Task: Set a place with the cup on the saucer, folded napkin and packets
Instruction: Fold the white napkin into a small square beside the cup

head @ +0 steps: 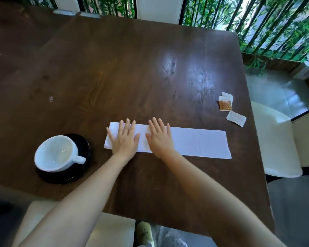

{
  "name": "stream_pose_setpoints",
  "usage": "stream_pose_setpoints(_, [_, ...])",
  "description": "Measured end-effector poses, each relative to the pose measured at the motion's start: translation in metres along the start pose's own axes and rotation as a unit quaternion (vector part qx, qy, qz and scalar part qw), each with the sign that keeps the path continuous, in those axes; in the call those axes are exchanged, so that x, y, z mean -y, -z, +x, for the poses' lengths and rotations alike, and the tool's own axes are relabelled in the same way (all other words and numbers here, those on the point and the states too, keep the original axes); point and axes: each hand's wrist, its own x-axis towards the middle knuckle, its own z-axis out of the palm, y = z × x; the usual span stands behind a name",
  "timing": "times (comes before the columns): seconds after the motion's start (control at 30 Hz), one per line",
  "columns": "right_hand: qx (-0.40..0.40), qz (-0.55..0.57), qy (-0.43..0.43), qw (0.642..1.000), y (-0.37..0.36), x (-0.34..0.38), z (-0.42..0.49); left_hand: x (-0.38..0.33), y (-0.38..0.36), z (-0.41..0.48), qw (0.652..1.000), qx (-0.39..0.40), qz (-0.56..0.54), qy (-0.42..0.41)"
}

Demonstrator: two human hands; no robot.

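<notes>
Nearest the counter's left edge, toward my near side, sits the one white ceramic cup (56,154) on the one black round saucer (79,173), its handle turned toward the napkin. That part of the setting looks done to me.

Next comes the step in hand: the single white paper napkin (194,142), lying as a long strip along the near half of the dark wooden counter (132,68). My left hand (124,139) lies flat, palm down, on the strip's left end, fingers spread. My right hand (159,138) lies flat just beside it, also palm down, a little left of the strip's middle. Both hands are open and gripping nothing, just pressing the paper onto the wood, thumbs close but apart. I judge I am flattening a lengthwise fold, and the strip is too long to count as finished.

The next move, I think, calls for lifting one end and bringing it over the other, edges matched, then creasing it while one palm keeps the paper from sliding.

Near the right edge, well apart from the napkin's right end, lie the packets: I count three, a white one (227,95) partly under a brown-and-white one (225,104), and another white one (236,118) just nearer to me. They are yet to be brought over to the place.
</notes>
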Motion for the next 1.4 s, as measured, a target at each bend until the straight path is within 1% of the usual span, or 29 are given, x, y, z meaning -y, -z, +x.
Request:
stream_pose_setpoints(0.13, [-0.024, -0.028, 0.012, 0.999, -0.022, -0.002, -0.004, 0.009, -0.014, -0.006, 0.999, -0.009, 0.016, 0.032])
stream_pose_setpoints(0.27, [-0.025, -0.041, 0.029, 0.998, -0.019, -0.010, -0.008, 0.010, -0.017, -0.009, 0.999, -0.033, 0.012, 0.023])
stream_pose_setpoints(0.33, [-0.023, -0.053, 0.023, 0.998, -0.015, -0.024, -0.015, 0.012, -0.018, -0.009, 0.999, -0.042, 0.014, 0.022])
stream_pose_setpoints(0.6, [-0.018, -0.081, -0.070, 0.994, 0.003, -0.113, -0.057, 0.014, -0.020, -0.008, 0.999, -0.044, 0.021, 0.023])
stream_pose_setpoints(0.7, [-0.022, -0.076, -0.116, 0.990, 0.010, -0.141, -0.073, 0.014, -0.020, -0.007, 0.999, -0.035, 0.023, 0.023])
stream_pose_setpoints(0.83, [-0.022, -0.064, -0.141, 0.988, 0.017, -0.155, -0.081, 0.015, -0.020, -0.007, 0.999, -0.022, 0.022, 0.029])
stream_pose_setpoints(0.93, [-0.044, -0.052, -0.179, 0.981, 0.022, -0.148, -0.083, 0.015, -0.019, -0.005, 0.999, -0.008, 0.027, 0.033])
stream_pose_setpoints(1.03, [-0.088, 0.011, -0.252, 0.964, 0.035, -0.142, -0.086, 0.015, -0.017, -0.004, 0.999, 0.009, 0.027, 0.034])
stream_pose_setpoints(1.13, [-0.114, 0.068, -0.348, 0.928, 0.052, -0.145, -0.088, 0.013, -0.011, -0.005, 0.999, 0.011, 0.037, 0.024])
stream_pose_setpoints(1.2, [-0.098, 0.127, -0.391, 0.906, 0.063, -0.153, -0.086, 0.007, -0.005, -0.009, 0.999, -0.003, 0.054, 0.005])
stream_pose_setpoints(1.27, [-0.071, 0.205, -0.422, 0.880, 0.072, -0.165, -0.081, -0.003, -0.001, -0.015, 0.999, -0.005, 0.040, -0.029])
stream_pose_setpoints(1.33, [-0.035, 0.250, -0.448, 0.857, 0.081, -0.174, -0.074, -0.016, -0.001, -0.023, 0.998, 0.011, 0.019, -0.066])
stream_pose_setpoints(1.4, [0.003, 0.289, -0.455, 0.842, 0.090, -0.180, -0.069, -0.026, -0.003, -0.030, 0.996, 0.037, 0.017, -0.083])
